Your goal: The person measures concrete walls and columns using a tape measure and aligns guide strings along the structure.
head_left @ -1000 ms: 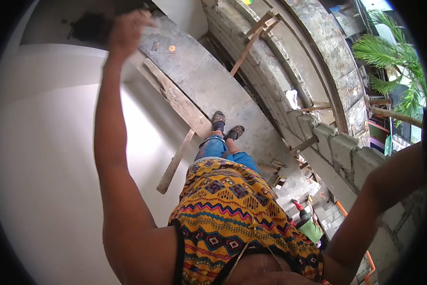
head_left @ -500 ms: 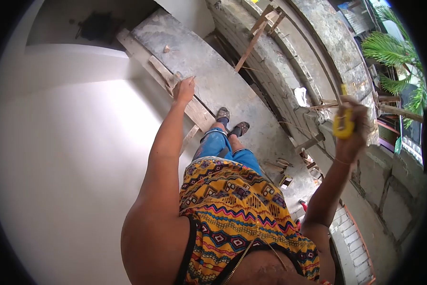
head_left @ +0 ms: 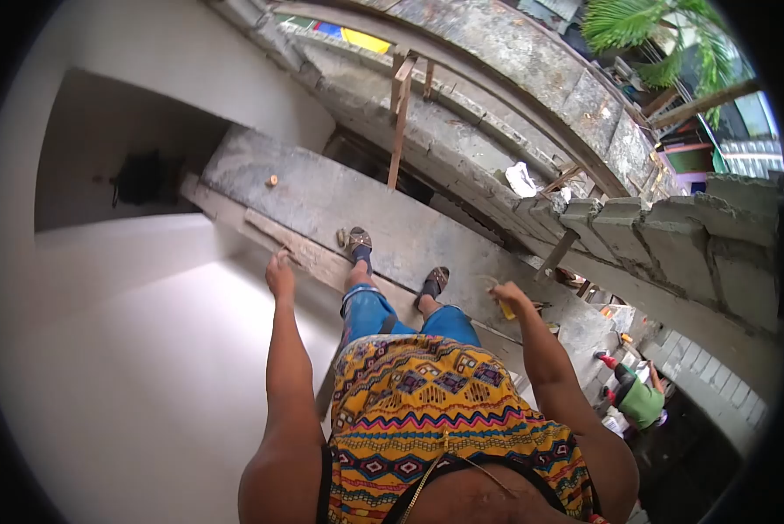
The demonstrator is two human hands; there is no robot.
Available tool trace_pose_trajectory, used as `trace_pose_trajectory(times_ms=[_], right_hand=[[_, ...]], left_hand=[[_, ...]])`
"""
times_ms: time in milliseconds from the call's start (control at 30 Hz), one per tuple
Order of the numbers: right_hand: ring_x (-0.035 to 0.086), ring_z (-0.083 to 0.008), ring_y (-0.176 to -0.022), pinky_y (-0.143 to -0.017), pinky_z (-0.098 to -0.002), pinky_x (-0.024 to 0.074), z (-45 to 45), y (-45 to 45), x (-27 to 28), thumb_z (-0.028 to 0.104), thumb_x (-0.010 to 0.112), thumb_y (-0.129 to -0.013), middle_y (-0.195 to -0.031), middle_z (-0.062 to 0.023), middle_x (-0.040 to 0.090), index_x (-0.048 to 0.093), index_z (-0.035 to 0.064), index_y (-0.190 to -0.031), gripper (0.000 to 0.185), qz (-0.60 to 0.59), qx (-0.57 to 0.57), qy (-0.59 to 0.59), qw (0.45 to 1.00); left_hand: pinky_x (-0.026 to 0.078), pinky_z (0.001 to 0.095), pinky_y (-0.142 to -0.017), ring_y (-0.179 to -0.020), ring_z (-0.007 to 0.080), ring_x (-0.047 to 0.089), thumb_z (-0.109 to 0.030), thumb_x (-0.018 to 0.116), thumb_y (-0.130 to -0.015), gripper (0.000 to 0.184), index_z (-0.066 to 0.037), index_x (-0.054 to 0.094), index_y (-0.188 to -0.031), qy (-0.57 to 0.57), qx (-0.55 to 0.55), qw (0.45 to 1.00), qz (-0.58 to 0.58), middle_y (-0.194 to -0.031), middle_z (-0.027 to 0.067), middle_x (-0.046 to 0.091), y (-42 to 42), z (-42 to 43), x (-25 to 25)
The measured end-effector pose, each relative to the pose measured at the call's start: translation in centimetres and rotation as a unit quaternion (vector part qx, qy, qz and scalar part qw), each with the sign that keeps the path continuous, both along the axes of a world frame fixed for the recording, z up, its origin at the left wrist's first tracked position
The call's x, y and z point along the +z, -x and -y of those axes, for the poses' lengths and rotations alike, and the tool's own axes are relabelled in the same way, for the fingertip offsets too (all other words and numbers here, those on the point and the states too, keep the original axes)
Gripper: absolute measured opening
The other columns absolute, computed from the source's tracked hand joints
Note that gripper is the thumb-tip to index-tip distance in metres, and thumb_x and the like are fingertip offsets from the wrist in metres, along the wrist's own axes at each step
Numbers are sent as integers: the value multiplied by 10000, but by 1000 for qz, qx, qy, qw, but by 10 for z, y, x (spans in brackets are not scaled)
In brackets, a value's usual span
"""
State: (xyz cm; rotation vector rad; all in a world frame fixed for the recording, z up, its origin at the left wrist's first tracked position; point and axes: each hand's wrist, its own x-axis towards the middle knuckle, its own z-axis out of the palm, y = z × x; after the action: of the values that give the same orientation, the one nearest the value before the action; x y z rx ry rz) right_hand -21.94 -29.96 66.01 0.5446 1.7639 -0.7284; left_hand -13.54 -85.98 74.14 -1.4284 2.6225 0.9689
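My left hand [head_left: 279, 278] is held out beside the white wall, above a wooden plank [head_left: 270, 229] along the platform's edge. Its fingers are closed in a pinch, and whatever they hold is too small to make out. On the other side, my right hand [head_left: 512, 298] is lowered over the concrete platform, wrapped round a yellow tape measure [head_left: 508, 311] that is mostly hidden by the fingers. Below me, my sandalled feet [head_left: 360, 238] stand apart on the platform.
The narrow concrete platform [head_left: 322, 196] runs between the white wall [head_left: 147, 349] and a rough block wall [head_left: 671, 244]. A small lump [head_left: 272, 181] lies on it. An upright wooden brace [head_left: 400, 122] stands at the far edge. Lower right, a person in a green shirt [head_left: 642, 400] is below.
My right hand has come down from beside the block wall to near my leg with the tape measure. My left hand has lowered, my feet have spread, and the view has turned.
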Motion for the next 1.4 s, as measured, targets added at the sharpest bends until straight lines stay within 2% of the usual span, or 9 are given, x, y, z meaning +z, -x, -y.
trace_pose_trajectory(times_ms=[167, 267, 500, 633, 733, 800, 967, 1167, 1400], right_hand=[[574, -226, -749, -615, -366, 477, 22, 6, -8, 204, 649, -744, -919, -136, 595, 656, 70, -971, 264, 97, -13, 79, 992], [544, -216, -700, -611, -391, 483, 47, 33, 30, 61, 636, -710, -831, -93, 526, 403, 141, -1240, 584, 124, -233, 190, 946], [551, -223, -702, -604, -396, 482, 23, 10, -67, 50, 615, -737, -828, -86, 522, 467, 138, -1086, 390, 35, -425, 25, 904], [558, -234, -730, -615, -390, 489, 69, 103, -113, 156, 612, -814, -849, -86, 531, 487, 93, -937, 185, -34, -612, 232, 755], [589, -281, -851, -717, -440, 525, 138, 228, -91, 264, 371, -910, -988, -139, 555, 511, 70, -1046, 276, -103, -613, 200, 757], [582, -336, -862, -775, -465, 528, 125, 297, -155, 154, 428, -849, -991, -143, 542, 458, 1, -1106, 301, -155, -518, 420, 729], [605, -366, -967, -819, -457, 542, 180, 463, -104, 146, 501, -912, -1125, -219, 549, 447, -50, -1166, 325, -333, -504, 397, 691], [652, -307, -857, -708, -389, 582, 195, 575, -98, 207, 510, -934, -980, -194, 613, 500, -67, -1081, 311, -389, -504, 250, 729], [327, -363, -1292, -983, -530, 354, 200, 584, -111, 295, 457, -947, -1363, -178, 381, 215, 37, -1395, 570, -423, -495, 234, 722]], left_hand=[[431, 397, -883, -995, 353, 581, -229, 472, -863, 315, -13, 650, -1006, 40, -22, 992, -119, -1017, 204, 639, 8, 82, -29], [433, 410, -887, -995, 356, 576, -263, 476, -853, 328, -24, 662, -979, 57, 47, 997, -7, -1037, 199, 634, 22, 151, -34], [452, 440, -833, -949, 372, 597, -242, 391, -871, 333, -75, 677, -901, 103, -14, 970, 221, -978, 183, 653, 36, 215, -69], [455, 439, -830, -939, 367, 602, -210, 369, -876, 332, -72, 671, -894, 71, -78, 955, 278, -970, 179, 655, 28, 197, -107], [469, 404, -815, -894, 347, 617, -109, 424, -843, 251, -27, 657, -886, 2, -90, 967, 237, -917, 195, 656, 14, 193, -145], [471, 378, -796, -866, 311, 623, -65, 449, -829, 217, -15, 654, -883, -52, -67, 966, 242, -887, 187, 659, 3, 194, -163], [389, 304, -484, -516, 141, 504, -33, 443, -833, 212, -9, 653, -855, -150, -46, 955, 252, -589, 70, 559, -17, 182, -163], [319, 271, -424, -461, 91, 433, -20, 423, -828, 227, -3, 649, -831, -201, 7, 938, 283, -540, 1, 482, -39, 169, -148], [328, 274, -449, -487, 98, 437, -5, 422, -838, 205, -5, 625, -809, -186, -22, 943, 274, -566, 10, 488, -53, 158, -148]])
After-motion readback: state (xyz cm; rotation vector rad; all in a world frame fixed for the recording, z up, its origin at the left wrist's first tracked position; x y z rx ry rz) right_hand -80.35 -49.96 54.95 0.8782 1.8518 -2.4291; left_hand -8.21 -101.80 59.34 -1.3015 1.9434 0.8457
